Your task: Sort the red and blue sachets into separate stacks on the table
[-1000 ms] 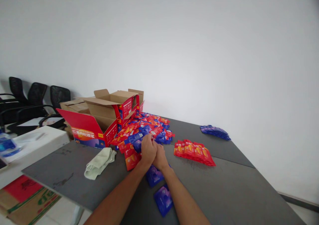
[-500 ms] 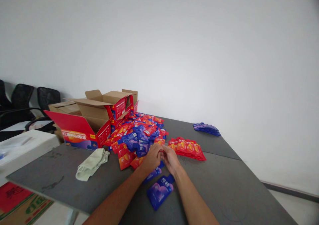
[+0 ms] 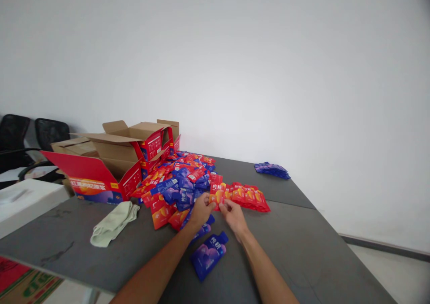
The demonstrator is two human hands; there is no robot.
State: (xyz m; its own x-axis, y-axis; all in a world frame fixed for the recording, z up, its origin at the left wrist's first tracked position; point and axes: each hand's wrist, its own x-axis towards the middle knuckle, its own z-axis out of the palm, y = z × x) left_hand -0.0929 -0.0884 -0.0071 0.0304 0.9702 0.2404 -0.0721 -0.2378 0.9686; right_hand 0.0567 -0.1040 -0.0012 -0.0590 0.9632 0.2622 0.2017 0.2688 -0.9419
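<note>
A red pouch (image 3: pixel 217 191) with an orange print stands upright between my two hands. My left hand (image 3: pixel 202 210) pinches its lower left edge, and my right hand (image 3: pixel 233 214) pinches its lower right side. Just beyond my right hand lies a row of overlapping red pouches (image 3: pixel 250 196). To the left of my hands spreads a mixed heap of red and blue pouches (image 3: pixel 188 183). A single blue pouch (image 3: pixel 209 255) lies flat between my forearms, with another blue pouch (image 3: pixel 204 229) partly behind my left wrist.
Open red cartons (image 3: pixel 97 185) stand at the left behind a pale green cloth (image 3: pixel 114 224). A fanned stack of blue pouches (image 3: pixel 273 170) lies on the far part of the grey table (image 3: pixel 295 250). A white box (image 3: pixel 33 205) and black chairs (image 3: pixel 52 136) are at far left.
The red pouch, mostly hidden behind my hands before, now shows upright between them. My hands have moved apart a little. The whole view has shifted slightly to the right.
</note>
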